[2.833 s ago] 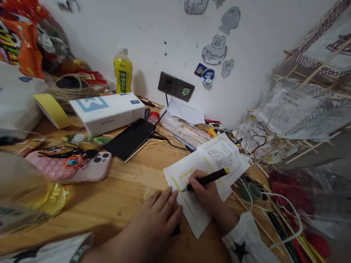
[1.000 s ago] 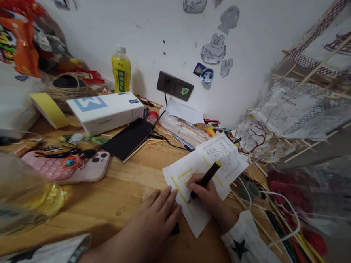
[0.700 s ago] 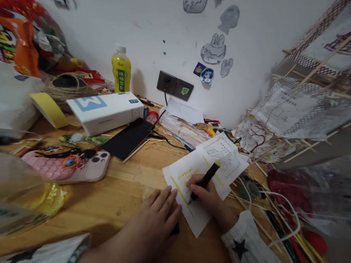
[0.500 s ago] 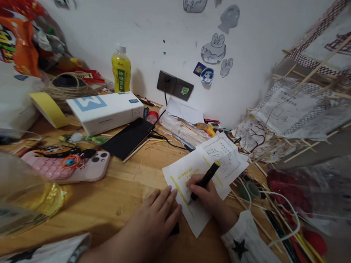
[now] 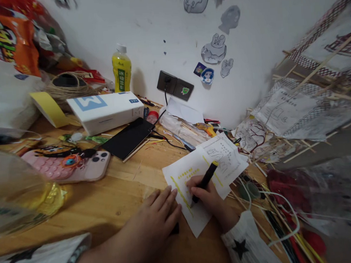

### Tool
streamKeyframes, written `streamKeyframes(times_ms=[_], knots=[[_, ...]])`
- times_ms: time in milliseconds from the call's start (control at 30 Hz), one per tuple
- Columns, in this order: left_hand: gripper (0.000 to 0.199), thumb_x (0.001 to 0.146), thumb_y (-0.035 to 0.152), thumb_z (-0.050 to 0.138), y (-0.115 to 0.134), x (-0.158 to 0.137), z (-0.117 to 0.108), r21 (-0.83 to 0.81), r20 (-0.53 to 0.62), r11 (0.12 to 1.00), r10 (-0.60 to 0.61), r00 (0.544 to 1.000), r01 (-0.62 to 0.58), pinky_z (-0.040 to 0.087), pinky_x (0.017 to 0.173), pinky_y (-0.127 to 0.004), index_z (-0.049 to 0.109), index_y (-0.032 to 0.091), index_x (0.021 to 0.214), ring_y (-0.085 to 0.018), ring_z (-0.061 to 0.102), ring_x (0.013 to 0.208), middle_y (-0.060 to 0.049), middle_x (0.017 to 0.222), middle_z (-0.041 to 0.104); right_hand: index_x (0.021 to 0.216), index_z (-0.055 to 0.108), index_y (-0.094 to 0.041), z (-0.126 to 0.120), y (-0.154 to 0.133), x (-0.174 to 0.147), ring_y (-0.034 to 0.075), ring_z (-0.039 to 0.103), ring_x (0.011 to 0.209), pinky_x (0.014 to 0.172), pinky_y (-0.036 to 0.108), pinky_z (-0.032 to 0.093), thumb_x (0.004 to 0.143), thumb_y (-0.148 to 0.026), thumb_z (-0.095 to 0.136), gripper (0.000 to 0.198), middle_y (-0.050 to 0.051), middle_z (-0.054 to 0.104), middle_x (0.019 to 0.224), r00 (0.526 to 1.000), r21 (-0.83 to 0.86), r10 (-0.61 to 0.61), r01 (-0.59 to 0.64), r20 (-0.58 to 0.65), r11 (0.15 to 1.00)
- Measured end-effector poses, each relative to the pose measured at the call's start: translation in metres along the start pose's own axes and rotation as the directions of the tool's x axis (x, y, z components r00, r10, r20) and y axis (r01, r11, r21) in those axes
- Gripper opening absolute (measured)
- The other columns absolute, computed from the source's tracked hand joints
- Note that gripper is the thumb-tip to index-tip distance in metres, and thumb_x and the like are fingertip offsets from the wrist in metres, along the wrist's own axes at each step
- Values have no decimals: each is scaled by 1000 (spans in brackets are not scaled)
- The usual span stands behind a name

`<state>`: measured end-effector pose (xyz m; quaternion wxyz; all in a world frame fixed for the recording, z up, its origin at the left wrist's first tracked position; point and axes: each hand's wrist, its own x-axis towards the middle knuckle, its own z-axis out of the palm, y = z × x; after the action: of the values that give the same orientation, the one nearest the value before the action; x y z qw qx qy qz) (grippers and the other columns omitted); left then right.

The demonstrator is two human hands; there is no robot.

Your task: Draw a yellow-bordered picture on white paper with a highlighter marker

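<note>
Black marker (image 5: pixel 206 179) has been shifted a little down the left yellow line (image 5: pixel 178 189) of the white sheet (image 5: pixel 199 224) since the earlier frame. It is clamped in the right hand (image 5: pixel 205 194), tip at the line's lower part. Yellow lettering (image 5: pixel 188 173) already put down near the top; lower end is left unmarked, so judged partly done. Left hand (image 5: pixel 159 214) is laid flat at the sheet's left edge, nothing seen gripped. Sheet is placed on the bench (image 5: pixel 114 202), with pink phone (image 5: pixel 97 168) and white box (image 5: pixel 105 112) set well apart.
</note>
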<state>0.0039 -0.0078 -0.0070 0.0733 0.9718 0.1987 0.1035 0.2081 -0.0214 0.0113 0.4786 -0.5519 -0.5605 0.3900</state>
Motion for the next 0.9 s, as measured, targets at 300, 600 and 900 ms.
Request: streamKeyframes(times_ms=[300, 600, 900], knots=[[49, 91, 51, 54, 1, -3, 6, 16, -70, 1000, -8, 998, 9, 35, 102, -47, 61, 17, 126, -34, 46, 128, -17, 137, 53, 51, 55, -22, -2, -1, -1, 17, 51, 56, 57, 29, 44, 67, -29, 65, 20, -1, 53, 53, 1000, 57, 2, -2, 0, 998], [41, 92, 41, 54, -14, -1, 15, 150, -284, 969, -149, 947, 197, 37, 99, -44, 64, 14, 120, -34, 48, 126, -17, 135, 56, 88, 65, -22, -8, 2, 6, 13, 55, 54, 50, 24, 43, 84, -35, 57, 16, 0, 64, 68, 975, 97, -137, 155, -176, 983], [43, 91, 48, 53, 6, -2, 8, 92, -147, 993, 87, 985, -74, 38, 101, -38, 68, 15, 115, -27, 57, 115, -11, 122, 66, 60, 51, -21, 0, 4, 0, 13, 48, 55, 54, 24, 39, 77, -27, 58, 19, -4, 52, 55, 998, -212, -64, 59, -19, 975]])
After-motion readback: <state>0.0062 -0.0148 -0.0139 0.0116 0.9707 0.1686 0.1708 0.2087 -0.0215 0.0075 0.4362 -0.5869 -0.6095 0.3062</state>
